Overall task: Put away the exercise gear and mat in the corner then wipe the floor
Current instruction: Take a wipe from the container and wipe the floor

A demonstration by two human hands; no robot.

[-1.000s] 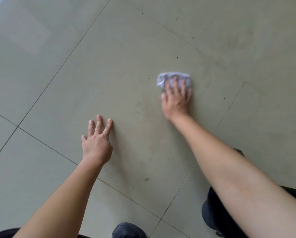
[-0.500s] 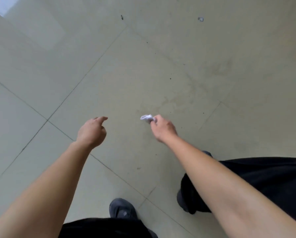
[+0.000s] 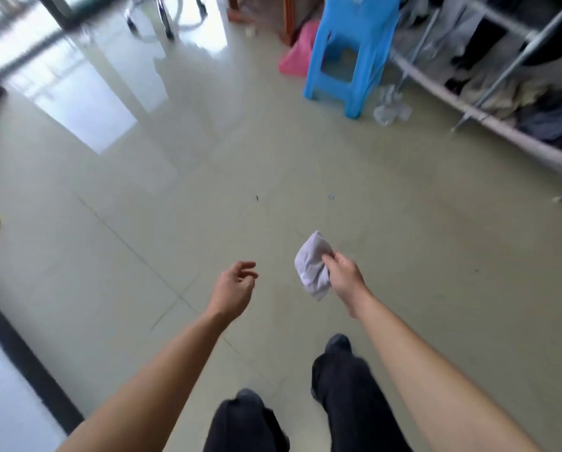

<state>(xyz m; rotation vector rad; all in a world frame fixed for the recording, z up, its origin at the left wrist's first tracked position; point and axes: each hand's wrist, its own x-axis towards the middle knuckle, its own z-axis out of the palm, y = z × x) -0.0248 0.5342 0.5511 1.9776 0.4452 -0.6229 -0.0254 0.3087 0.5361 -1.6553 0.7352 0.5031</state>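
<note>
My right hand (image 3: 345,277) is closed around a crumpled white cloth (image 3: 312,267), which hangs in the air well above the pale tiled floor (image 3: 143,177). To its left my left hand (image 3: 234,288) hovers with loosely curled fingers and holds nothing. Both hands are off the floor. My legs in dark trousers and dark shoes (image 3: 338,344) stand on the tiles below. No mat or exercise gear can be made out in this view.
A blue plastic stool (image 3: 348,50) stands ahead to the right, with a pink bag (image 3: 297,57) behind it and crumpled plastic (image 3: 390,107) beside it. A clothes rack (image 3: 501,76) fills the right edge. A dark floor strip (image 3: 22,360) runs along the left.
I have risen from the floor. The right hand went from pressing the cloth flat on the tiles to lifting it up, the left hand came off the floor, and the view swung up to the room.
</note>
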